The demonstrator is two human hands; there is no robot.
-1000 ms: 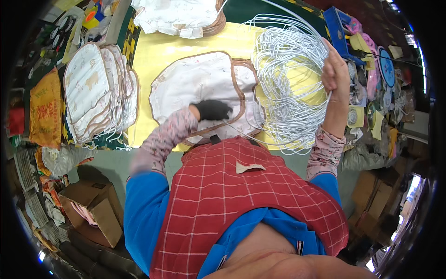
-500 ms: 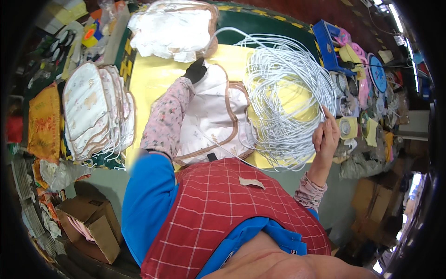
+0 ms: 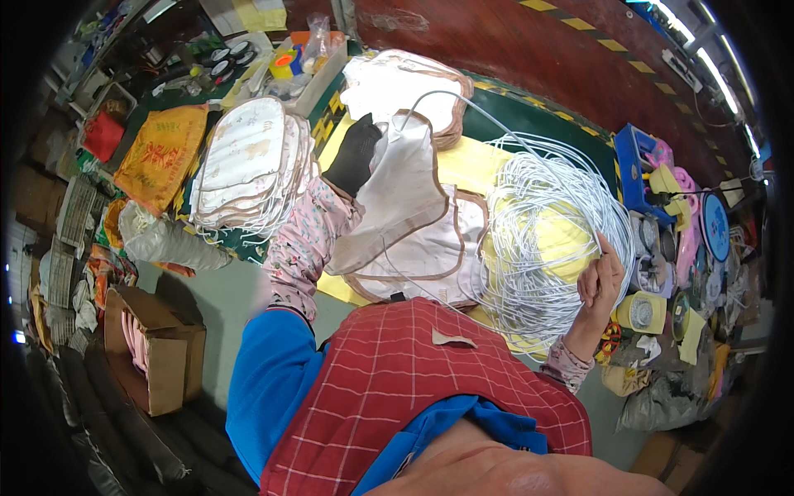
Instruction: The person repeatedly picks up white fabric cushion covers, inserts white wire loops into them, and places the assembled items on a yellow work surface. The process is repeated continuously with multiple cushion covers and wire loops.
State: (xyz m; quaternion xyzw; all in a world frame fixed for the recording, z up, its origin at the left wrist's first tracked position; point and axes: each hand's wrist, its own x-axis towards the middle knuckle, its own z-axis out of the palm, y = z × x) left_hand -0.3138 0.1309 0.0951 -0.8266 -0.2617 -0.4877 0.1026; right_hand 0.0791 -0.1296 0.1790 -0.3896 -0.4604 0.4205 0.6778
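My left hand [image 3: 356,159], in a black glove, grips the edge of a pale fabric piece [image 3: 397,186] with brown binding. That piece is lifted and tilted over more bound fabric pieces [image 3: 470,221] lying on the yellow table surface. A white cord [image 3: 463,97] arches from the top of the lifted piece across to a large loose coil of white cord [image 3: 538,186] at the right. At the coil's right edge my bare right hand [image 3: 601,277] has its fingers curled, pinching a strand of the cord.
A stack of bound fabric pieces [image 3: 248,165] with dangling cord ends lies at the left, another white stack [image 3: 405,87] at the back. A blue crate [image 3: 641,169] and assorted supplies stand on the right. An open cardboard box [image 3: 178,355] sits low at the left.
My left hand has raised the fabric piece off the pile, so its plain underside shows. My right hand stays by the coil's edge. The whole view has shifted and turned.
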